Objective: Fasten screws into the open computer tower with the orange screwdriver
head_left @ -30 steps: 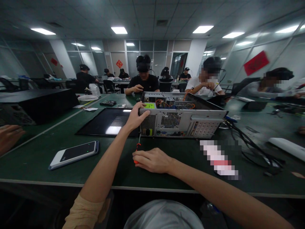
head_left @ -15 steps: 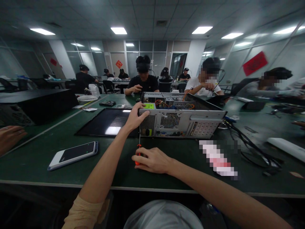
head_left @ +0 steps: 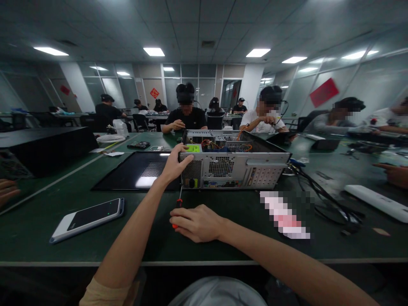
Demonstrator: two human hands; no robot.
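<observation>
An opened desktop computer case (head_left: 238, 171) lies with its rear face toward me, and coloured cables show inside. My left hand (head_left: 174, 165) is closed over its left rear corner, thumb on the rear face and fingers beside a green-yellow label (head_left: 193, 148). Below that corner, my right hand (head_left: 199, 223) grips a red and black screwdriver (head_left: 179, 203). The shaft points up at the lower left corner of the rear face; whether the tip touches a screw is too small to tell. A glossy black side panel (head_left: 124, 172) lies flat left of the case.
A white device with a dark screen (head_left: 91, 216) lies at front left. Black cables (head_left: 321, 199) and a white power strip (head_left: 376, 202) are on the right. Another black case (head_left: 47, 148) stands at left. Co-workers sit across the green table (head_left: 153, 250), and other people's hands show at both sides.
The camera view has shifted, so the scene sits slightly lower and further left. My right hand has turned a little on the screwdriver's handle. My left hand stays on the case corner.
</observation>
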